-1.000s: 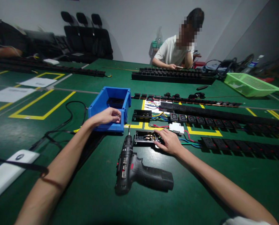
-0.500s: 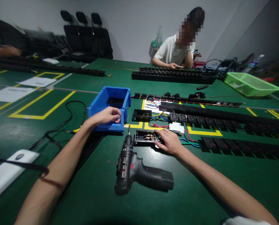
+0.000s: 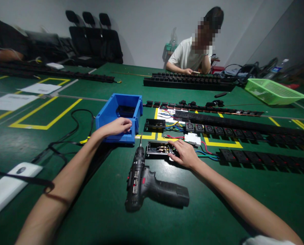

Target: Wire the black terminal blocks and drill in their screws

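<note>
My left hand (image 3: 118,126) is over the near end of a blue plastic bin (image 3: 103,119). Its fingers are curled together at the bin's right wall; whatever they hold, if anything, is hidden. My right hand (image 3: 184,153) has thumb and fingers around the right end of an open black housing (image 3: 152,148) with brass contacts inside. Blue and green wires (image 3: 208,156) run from behind that hand to a black socket strip (image 3: 241,156). A black cordless drill (image 3: 147,187) lies just in front of the housing, its bit pointing away from me.
A second black housing (image 3: 148,125) and a row of sockets (image 3: 209,129) lie farther back, with a white breaker (image 3: 193,139) nearby. A green basket (image 3: 272,92) stands at right. A white power strip (image 3: 14,185) and cables lie left. A co-worker (image 3: 185,54) sits across the table.
The fingers of my left hand have shifted slightly at the bin. My right hand, the housing and the drill have stayed in place.
</note>
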The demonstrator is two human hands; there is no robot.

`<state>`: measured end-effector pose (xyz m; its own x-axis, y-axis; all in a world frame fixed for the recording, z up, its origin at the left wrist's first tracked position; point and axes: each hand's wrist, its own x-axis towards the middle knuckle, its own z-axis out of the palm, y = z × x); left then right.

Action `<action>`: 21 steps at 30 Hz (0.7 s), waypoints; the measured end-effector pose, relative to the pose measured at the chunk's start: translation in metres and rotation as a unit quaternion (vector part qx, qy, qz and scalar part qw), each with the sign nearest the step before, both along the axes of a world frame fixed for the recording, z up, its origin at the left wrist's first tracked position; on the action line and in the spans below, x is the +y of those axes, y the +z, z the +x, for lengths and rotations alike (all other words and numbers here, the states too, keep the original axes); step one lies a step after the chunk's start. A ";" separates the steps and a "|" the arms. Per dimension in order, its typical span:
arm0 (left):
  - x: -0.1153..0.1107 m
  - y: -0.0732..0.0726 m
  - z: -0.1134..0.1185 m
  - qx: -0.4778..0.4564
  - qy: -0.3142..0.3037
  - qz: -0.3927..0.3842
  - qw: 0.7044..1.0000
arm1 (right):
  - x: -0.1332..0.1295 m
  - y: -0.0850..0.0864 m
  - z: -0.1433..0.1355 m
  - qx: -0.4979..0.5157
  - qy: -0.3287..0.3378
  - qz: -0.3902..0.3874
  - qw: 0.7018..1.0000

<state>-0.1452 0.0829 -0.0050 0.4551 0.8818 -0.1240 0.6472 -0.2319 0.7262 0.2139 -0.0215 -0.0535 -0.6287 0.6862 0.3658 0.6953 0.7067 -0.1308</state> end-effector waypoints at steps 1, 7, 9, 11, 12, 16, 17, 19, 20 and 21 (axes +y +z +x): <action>0.000 -0.001 0.000 -0.003 -0.008 -0.004 1.000 | 0.000 0.000 0.000 0.001 0.000 -0.001 1.000; -0.001 0.003 0.002 0.002 -0.005 -0.007 1.000 | 0.001 0.000 0.000 0.001 -0.001 -0.002 1.000; -0.004 0.008 0.004 0.002 0.002 -0.002 1.000 | 0.001 -0.001 0.000 -0.002 -0.001 -0.003 1.000; -0.006 0.014 0.006 0.002 0.012 0.005 1.000 | 0.001 -0.001 0.000 -0.002 -0.001 -0.006 1.000; -0.007 0.016 0.007 -0.001 0.021 0.009 1.000 | 0.001 -0.001 0.000 -0.002 0.000 -0.007 1.000; -0.009 0.022 0.009 -0.040 0.092 0.046 0.994 | 0.001 -0.001 0.000 0.000 0.001 -0.007 1.000; -0.009 0.023 0.009 -0.060 0.110 0.061 0.990 | 0.001 -0.001 0.000 0.001 0.001 -0.006 1.000; -0.011 0.027 0.011 -0.107 0.141 0.099 0.979 | 0.001 -0.001 0.000 0.003 0.002 -0.006 1.000; -0.013 0.030 0.012 -0.131 0.153 0.121 0.972 | 0.001 -0.001 0.000 0.004 0.003 -0.006 1.000; -0.015 0.034 0.015 -0.154 0.162 0.145 0.964 | 0.001 -0.001 0.000 0.005 0.003 -0.006 1.000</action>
